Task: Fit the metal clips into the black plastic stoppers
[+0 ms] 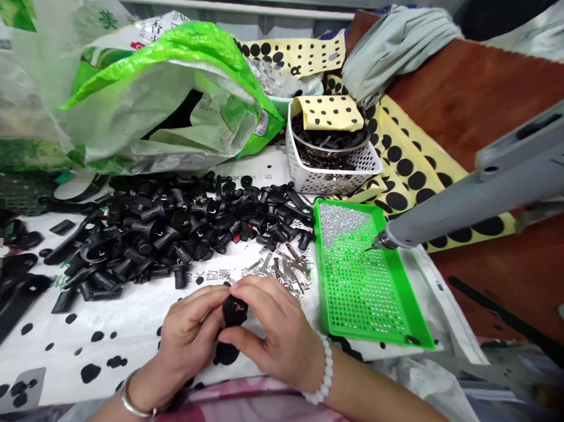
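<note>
Between my two hands is a small round black plastic part (235, 310) with a bit of metal showing in its face. My left hand (191, 326) grips it from the left, thumb and fingers pressed together. From the right, my right hand (275, 333) has its fingertips at the top edge of the part and the thumb below it. Just beyond my fingers lie thin metal strips (286, 271) in a loose cluster. Behind and to the left spreads a big heap of black plastic parts (168, 221).
A green perforated tray (327, 301) holds tiny silvery pieces (340, 223). Over it hangs a grey electric screwdriver (452, 204). A white basket (321, 181) with a metal bowl stands behind. Green-and-white plastic bags (196, 124) fill the back left; yellow dotted sheets (398, 154) lie at right.
</note>
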Motion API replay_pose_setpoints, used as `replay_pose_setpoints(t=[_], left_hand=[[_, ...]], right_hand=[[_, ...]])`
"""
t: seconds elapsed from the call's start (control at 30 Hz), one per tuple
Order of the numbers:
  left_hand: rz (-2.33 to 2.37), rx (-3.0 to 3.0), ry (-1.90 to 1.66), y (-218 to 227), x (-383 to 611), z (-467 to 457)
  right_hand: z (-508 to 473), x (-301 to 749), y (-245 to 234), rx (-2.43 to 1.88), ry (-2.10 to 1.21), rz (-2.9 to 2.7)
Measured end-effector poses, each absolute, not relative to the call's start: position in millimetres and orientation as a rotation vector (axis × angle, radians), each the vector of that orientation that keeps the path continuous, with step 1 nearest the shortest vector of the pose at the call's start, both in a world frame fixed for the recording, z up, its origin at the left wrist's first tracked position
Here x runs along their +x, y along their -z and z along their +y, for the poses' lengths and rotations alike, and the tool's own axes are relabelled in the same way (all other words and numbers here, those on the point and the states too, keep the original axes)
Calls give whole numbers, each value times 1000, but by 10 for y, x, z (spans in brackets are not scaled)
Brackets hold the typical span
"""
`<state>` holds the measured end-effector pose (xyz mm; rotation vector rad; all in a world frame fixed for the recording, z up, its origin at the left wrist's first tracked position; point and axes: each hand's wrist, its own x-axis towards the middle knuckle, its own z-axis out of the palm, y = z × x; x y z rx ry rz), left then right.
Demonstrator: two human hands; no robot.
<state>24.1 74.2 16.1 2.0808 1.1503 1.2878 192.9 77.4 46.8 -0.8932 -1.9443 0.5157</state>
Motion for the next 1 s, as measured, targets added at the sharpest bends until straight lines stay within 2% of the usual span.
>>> replay_pose_setpoints(t=[0.63,0.73,0.83,0.9,0.93,1.0], left_hand=[[1189,2018,-1135,-323,157,635],[1413,2037,-1245,-384,-178,617],[1910,1943,-1394,-373,-720,592],[2338,1799,-1254,-322,-1079,571],[2499,1734,-1075,-286,-1226,563],[2549,1723,-818,-211,-1427,553]], right_hand=[[777,2011,-348,-880,-747,-1983],[792,2046,-344,-982,-800,-1855],[810,2101,-340,-1080,-777,-1768],[815,2121,-329,-1095,-764,-1760],[814,2121,-321,-1087,-760,-1768],[806,2105,-303,-1075,-762,-1794]])
